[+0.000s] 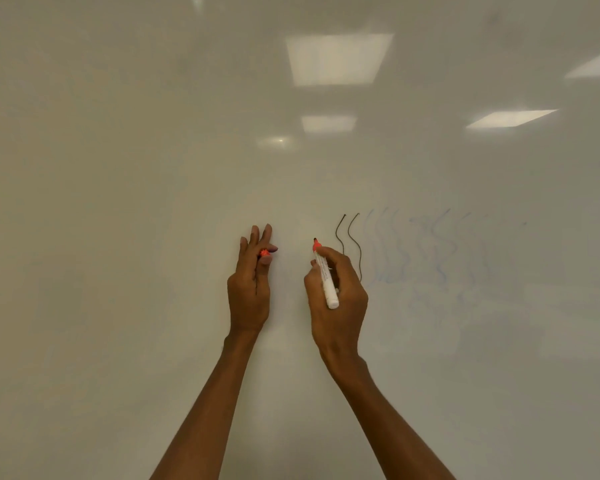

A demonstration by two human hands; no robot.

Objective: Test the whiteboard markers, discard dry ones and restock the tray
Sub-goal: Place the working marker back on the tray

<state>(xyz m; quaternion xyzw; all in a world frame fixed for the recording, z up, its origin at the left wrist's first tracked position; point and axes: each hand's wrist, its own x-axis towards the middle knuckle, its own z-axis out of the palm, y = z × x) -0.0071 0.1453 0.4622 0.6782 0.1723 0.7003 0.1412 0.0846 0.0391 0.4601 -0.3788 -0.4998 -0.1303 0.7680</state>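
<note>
Since the marker (328,284) is uncapped and its red tip sits close to the whiteboard (153,168), the step in hand looks like the test stroke itself. The right hand (345,299) has its grip wrapped round the white barrel with the fingers curled. The tip points up and slightly left, just left of two dark wavy lines (350,244). The left hand (250,292) pinches the red cap (264,252) between thumb and forefinger, its other fingers straight and raised; it hangs level with the marker, apart from it. Faint blue wavy lines (430,244) lie further right — perhaps marks from weak pens, though that is a guess. To do this well, I would set the tip on the bare patch between the hands, press lightly and draw one long wave at a steady pace — a fading line then shows up plainly. Keeping the cap pinched allows quick recapping. The tray is not in view.
</note>
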